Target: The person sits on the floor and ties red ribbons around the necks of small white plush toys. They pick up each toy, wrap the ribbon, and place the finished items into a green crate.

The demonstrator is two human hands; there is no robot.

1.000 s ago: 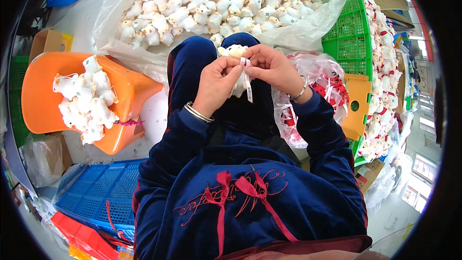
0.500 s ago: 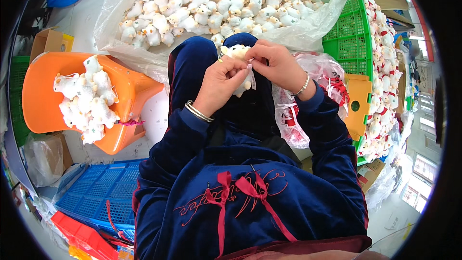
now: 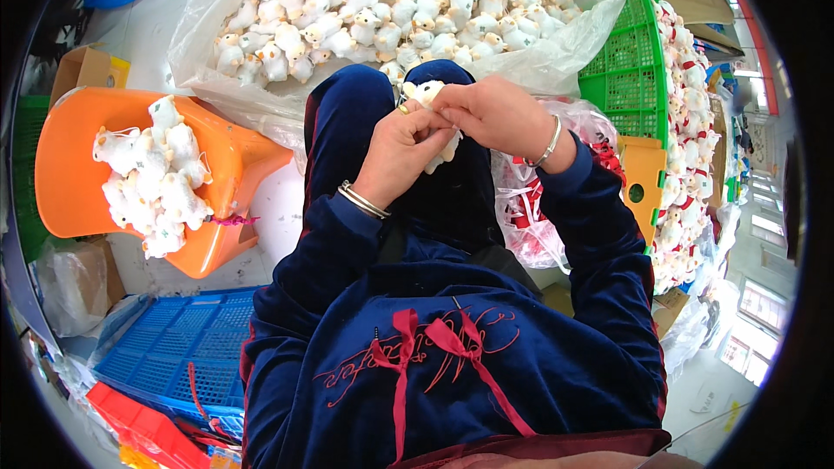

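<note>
A small white plush animal toy [image 3: 425, 91] is held between my knees, its cream head up and its lower body showing under my fingers. My left hand [image 3: 398, 152] is closed on the toy's body, thumb and index finger pinched together near its neck. From the right, my right hand [image 3: 504, 120] bends over the toy, and its fingertips meet those of my left hand at the neck. Whatever those right fingertips pinch is covered by the fingers.
An orange chair [image 3: 65, 169] at left bears several finished-looking white plush toys [image 3: 156, 178]. Ahead, a clear plastic sheet [image 3: 195, 43] holds a big heap of similar toys [image 3: 391, 9]. To my right are a bag of red ribbons [image 3: 530, 208] and a green crate [image 3: 621, 61]; a blue crate [image 3: 174, 339] stands lower left.
My right hand has rolled over and moved slightly down toward my left fingers, now covering more of the toy. The white label seen beside the toy before is hidden.
</note>
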